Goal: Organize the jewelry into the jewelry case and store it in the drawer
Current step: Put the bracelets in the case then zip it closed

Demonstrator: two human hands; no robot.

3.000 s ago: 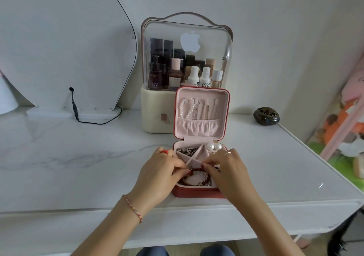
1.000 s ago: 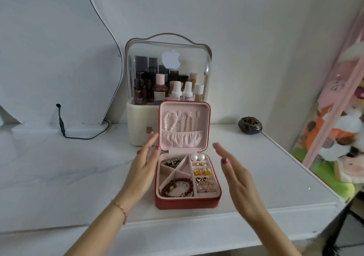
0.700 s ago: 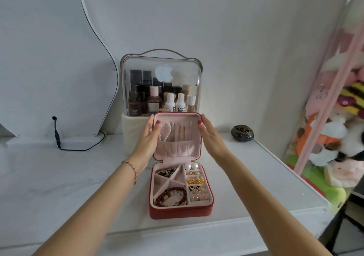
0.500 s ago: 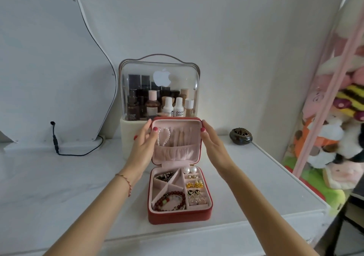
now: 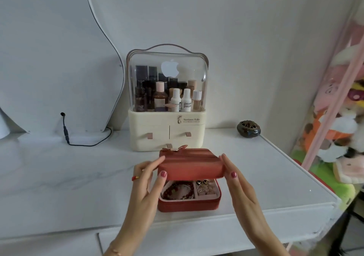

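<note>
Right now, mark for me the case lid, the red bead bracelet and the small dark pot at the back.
case lid (image 5: 189, 164), head view, middle of its red top face
red bead bracelet (image 5: 171, 191), head view, beads on its left curve
small dark pot (image 5: 248, 131), head view, front of its round body

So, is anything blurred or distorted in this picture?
Head view: the jewelry case lid shows streaky motion blur; the plush toys at the right edge look smeared; the wall and shelf edge bow from the wide lens; the cosmetics organizer stays sharp.
</note>
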